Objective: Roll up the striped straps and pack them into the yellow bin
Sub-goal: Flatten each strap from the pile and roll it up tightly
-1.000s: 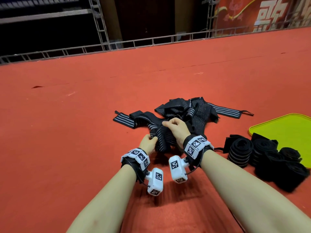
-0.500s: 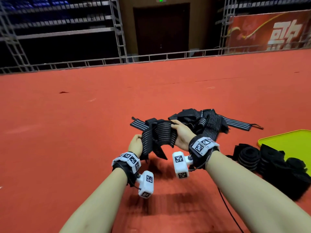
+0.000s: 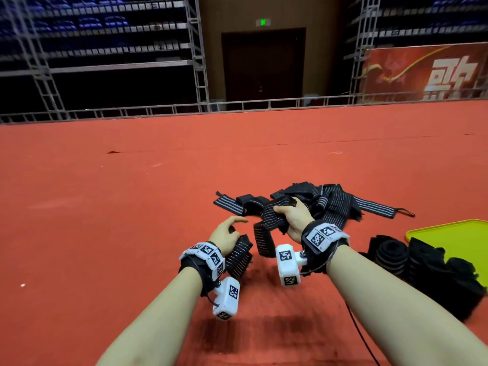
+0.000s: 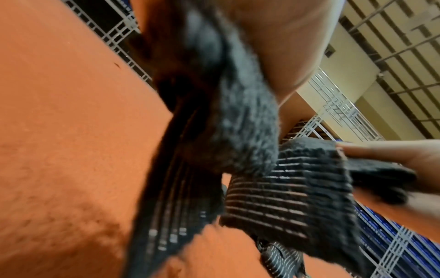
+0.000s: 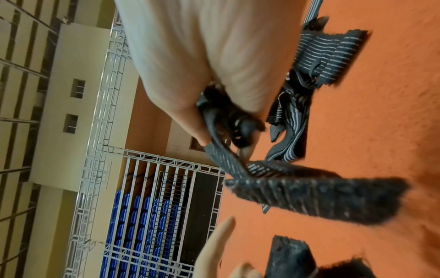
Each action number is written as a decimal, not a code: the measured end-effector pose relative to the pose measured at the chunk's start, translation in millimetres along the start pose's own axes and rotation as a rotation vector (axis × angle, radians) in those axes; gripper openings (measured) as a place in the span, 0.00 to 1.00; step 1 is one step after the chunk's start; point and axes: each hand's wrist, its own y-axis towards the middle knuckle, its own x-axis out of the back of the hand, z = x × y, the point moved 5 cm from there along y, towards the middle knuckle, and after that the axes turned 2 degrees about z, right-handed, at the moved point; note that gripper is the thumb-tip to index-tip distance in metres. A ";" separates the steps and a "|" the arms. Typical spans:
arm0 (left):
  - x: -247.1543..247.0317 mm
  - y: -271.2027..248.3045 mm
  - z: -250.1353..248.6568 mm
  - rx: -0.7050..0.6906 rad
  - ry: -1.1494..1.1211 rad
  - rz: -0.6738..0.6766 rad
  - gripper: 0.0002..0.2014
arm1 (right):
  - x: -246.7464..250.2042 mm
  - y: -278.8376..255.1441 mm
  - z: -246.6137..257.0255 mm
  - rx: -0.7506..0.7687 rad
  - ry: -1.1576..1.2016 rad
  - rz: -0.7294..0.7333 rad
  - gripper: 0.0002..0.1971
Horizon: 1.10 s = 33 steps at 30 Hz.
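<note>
The left hand (image 3: 226, 235) grips one end of a striped strap (image 3: 265, 228), now lifted clear of the red floor (image 3: 132, 207); the right hand (image 3: 294, 220) clutches the other. Freed from the pile (image 3: 330, 202), it looks ready for rolling. Rolled straps (image 3: 390, 256) wait beside the yellow bin (image 3: 449, 235).

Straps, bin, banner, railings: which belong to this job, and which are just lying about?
Job:
strap, held by the right hand
strap end in the left hand
loose pile
rolled straps
yellow bin

Lying about:
banner
railing
door
</note>
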 end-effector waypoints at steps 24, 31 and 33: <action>38.4 -43.8 76.0 0.374 0.067 0.016 0.07 | 108.8 -27.8 -55.1 -0.231 -0.232 -0.273 0.09; 57.6 -61.0 114.6 0.463 0.127 0.074 0.02 | 166.5 -24.5 -97.8 -0.455 -0.437 -0.226 0.16; 61.5 -61.4 116.0 0.457 0.171 0.087 0.02 | 169.1 -34.1 -89.7 -0.464 -0.533 -0.314 0.35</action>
